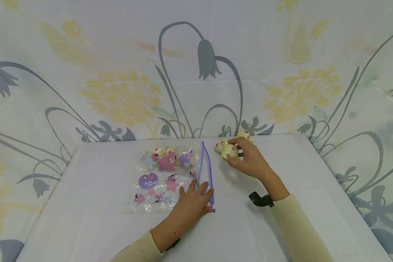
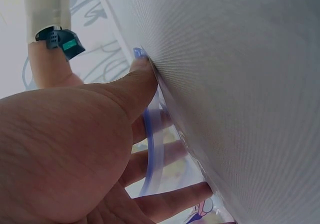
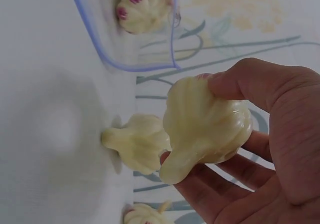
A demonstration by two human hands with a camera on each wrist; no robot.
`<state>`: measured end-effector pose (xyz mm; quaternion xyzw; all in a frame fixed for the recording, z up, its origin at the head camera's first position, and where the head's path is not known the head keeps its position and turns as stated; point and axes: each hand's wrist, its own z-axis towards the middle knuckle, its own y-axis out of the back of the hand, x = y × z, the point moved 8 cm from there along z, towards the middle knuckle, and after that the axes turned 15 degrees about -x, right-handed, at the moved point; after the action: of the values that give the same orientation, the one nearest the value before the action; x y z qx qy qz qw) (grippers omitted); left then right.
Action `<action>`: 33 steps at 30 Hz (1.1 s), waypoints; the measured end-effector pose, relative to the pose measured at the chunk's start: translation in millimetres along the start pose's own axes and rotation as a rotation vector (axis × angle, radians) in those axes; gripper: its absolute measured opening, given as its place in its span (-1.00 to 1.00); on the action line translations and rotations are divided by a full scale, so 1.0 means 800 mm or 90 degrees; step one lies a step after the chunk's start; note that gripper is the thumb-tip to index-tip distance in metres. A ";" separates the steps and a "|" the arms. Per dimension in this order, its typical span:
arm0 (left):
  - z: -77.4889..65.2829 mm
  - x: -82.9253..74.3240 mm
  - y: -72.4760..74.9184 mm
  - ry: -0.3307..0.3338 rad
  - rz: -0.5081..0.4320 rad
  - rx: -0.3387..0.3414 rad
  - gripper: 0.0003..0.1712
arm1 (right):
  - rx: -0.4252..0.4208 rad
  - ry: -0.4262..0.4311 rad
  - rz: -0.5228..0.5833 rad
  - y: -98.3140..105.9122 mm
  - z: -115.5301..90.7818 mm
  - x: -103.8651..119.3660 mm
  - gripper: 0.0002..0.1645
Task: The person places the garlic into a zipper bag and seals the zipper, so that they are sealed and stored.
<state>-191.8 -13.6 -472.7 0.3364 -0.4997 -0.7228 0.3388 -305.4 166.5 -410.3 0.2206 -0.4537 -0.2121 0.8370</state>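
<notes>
Bag (image 1: 162, 198) on table (image 1: 95, 203), garlic bulbs (image 3: 143, 12) inside; other bulbs (image 3: 142, 143) right of bag.

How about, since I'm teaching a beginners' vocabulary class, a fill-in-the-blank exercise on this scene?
1. The person's right grip holds a ____ bulb.
2. The person's ____ grip touches the plastic bag.
3. In the head view, the star beside the purple circle printed on the bag is ____.

Missing words: garlic; left; pink.
</notes>
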 end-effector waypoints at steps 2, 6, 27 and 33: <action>0.000 0.000 0.000 0.001 0.002 0.003 -0.33 | 0.007 -0.003 0.001 -0.004 -0.001 0.001 -0.34; 0.000 0.000 0.000 -0.001 0.007 0.005 -0.33 | 0.018 -0.003 0.006 -0.014 -0.003 0.003 -0.34; 0.001 -0.001 0.001 -0.002 0.021 0.007 -0.33 | 0.082 -0.033 0.034 -0.062 -0.018 0.008 -0.34; 0.002 0.000 0.001 0.000 0.020 0.013 -0.34 | 0.089 -0.038 0.035 -0.072 -0.022 0.005 -0.34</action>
<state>-192.5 -12.9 -471.7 0.3319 -0.5124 -0.7123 0.3463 -296.9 120.5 -448.7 0.2600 -0.4977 -0.1632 0.8112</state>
